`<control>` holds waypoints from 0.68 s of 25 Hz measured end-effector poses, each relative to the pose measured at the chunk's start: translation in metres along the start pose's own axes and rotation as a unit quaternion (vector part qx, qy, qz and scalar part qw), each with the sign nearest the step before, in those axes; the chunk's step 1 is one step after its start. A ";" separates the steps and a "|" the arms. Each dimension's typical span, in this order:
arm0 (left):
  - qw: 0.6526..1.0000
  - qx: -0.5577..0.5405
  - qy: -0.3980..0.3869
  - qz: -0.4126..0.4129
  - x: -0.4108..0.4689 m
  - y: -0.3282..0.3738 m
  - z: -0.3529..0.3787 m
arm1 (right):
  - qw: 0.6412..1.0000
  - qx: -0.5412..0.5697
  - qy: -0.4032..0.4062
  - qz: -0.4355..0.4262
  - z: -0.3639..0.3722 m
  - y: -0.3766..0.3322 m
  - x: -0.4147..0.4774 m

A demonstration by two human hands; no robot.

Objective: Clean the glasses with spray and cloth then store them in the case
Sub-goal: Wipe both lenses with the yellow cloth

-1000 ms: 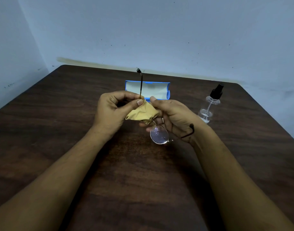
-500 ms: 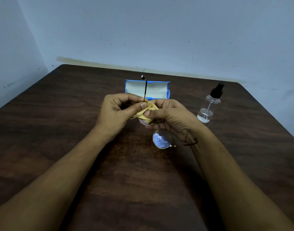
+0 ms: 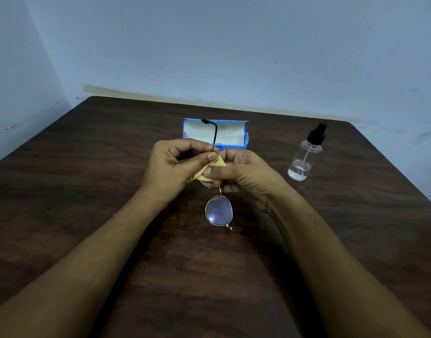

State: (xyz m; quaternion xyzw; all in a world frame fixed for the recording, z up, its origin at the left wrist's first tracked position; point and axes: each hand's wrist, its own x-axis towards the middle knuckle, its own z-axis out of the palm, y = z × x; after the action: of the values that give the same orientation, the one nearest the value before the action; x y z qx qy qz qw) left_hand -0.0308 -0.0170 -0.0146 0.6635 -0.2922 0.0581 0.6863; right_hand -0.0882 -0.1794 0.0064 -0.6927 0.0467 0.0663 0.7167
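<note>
**Still at the wiping stage, with storing yet to come**

Nearest the camera, the round, thin gold-rimmed glasses (image 3: 218,211) hang above the dark wooden table (image 3: 87,191), one lens dangling free below the hands and one dark-tipped temple pointing up. The left hand (image 3: 170,167) pinches the frame near the hinge, fingers closed. The right hand (image 3: 238,174) presses a small folded yellow cloth (image 3: 213,168) around the upper lens, thumb and fingers closed on it.

Judging by this, the wiping is part-way: one lens is under the cloth, and the lower lens shows pale smears or reflections; I cannot tell which. Folding and storing remain.

Further back, the clear plastic spray bottle with a black nozzle (image 3: 304,154) stands upright, well right of the hands. Farthest, the open blue glasses case (image 3: 234,136) lies just behind the hands, its pale lining showing. Nothing blocks the way to it.
</note>
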 end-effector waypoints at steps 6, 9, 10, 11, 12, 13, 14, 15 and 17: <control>1.000 -0.015 0.002 0.002 -0.001 0.000 0.002 | 0.996 0.082 -0.001 -0.028 0.002 -0.004 0.001; 1.000 -0.003 -0.007 0.007 -0.002 0.002 0.005 | 0.998 0.046 0.033 -0.032 0.002 -0.001 0.003; 1.000 -0.002 0.000 0.009 -0.001 0.002 0.004 | 0.999 0.025 0.031 -0.031 0.002 0.000 0.002; 1.000 -0.004 0.009 0.011 0.000 0.002 0.003 | 0.999 0.012 0.016 -0.028 0.003 -0.001 0.001; 1.000 -0.008 0.016 0.011 0.001 0.001 0.001 | 1.000 0.009 -0.008 -0.025 0.003 -0.001 -0.001; 1.000 -0.011 0.018 0.010 0.001 0.002 0.000 | 0.999 0.007 -0.030 -0.024 0.003 -0.002 -0.001; 1.000 -0.013 0.019 0.010 0.001 0.002 -0.001 | 0.999 0.008 -0.046 -0.024 0.002 -0.002 -0.002; 1.000 -0.013 0.018 0.011 0.000 0.002 -0.001 | 0.998 0.012 -0.055 -0.023 0.000 -0.002 -0.002; 1.000 0.004 0.019 0.022 0.000 0.002 -0.002 | 0.998 0.028 -0.055 -0.015 -0.003 -0.001 -0.001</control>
State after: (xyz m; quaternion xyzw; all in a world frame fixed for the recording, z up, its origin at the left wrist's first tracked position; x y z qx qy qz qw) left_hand -0.0306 -0.0152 -0.0129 0.6585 -0.2939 0.0872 0.6873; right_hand -0.0888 -0.1823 0.0079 -0.6680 -0.0011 0.0922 0.7384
